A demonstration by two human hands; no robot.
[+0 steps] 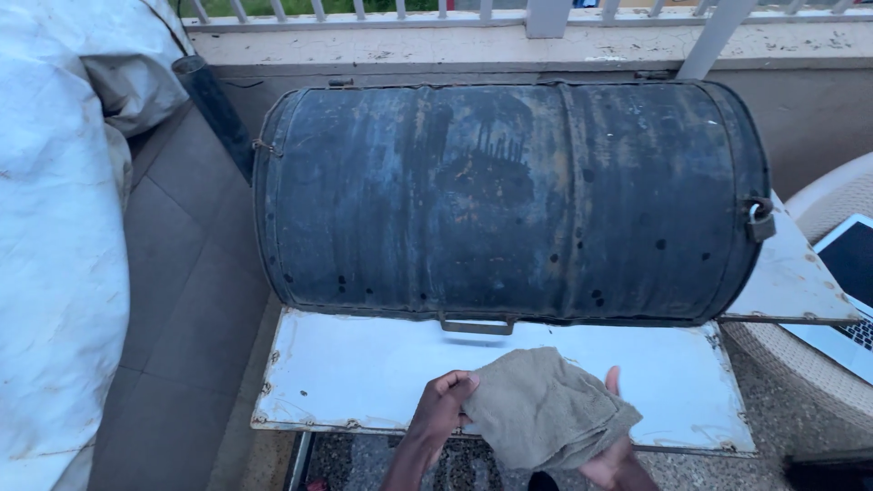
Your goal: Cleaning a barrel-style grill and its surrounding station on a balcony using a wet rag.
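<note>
Head view: a closed barrel grill [509,200], dark, rusted and streaked, lies on its side across the frame, with its lid handle [477,325] at the front lower edge. In front of it runs a white table [364,373], chipped and rusty along its rim. Both hands hold a tan rag [536,414] over the table's near edge.

Risks, as I judge them: the rag is only bunched between the two hands, so a loose corner could slip free and drop past the table edge to the floor. The table's flaking rim could snag the cloth or scrape a knuckle. The grill's surface looks grimy, so whatever the rag touches there will likely smear onto the white table. A laptop [850,291] sits on a wicker seat [818,364] at the right, near enough for falling dirt to reach it.

The left hand [441,409] is closed, fingers pinching the rag's left edge. The right hand [614,450] is mostly hidden beneath the cloth, thumb up along its right side, gripping from below. A white cover [55,227] fills the left.
</note>
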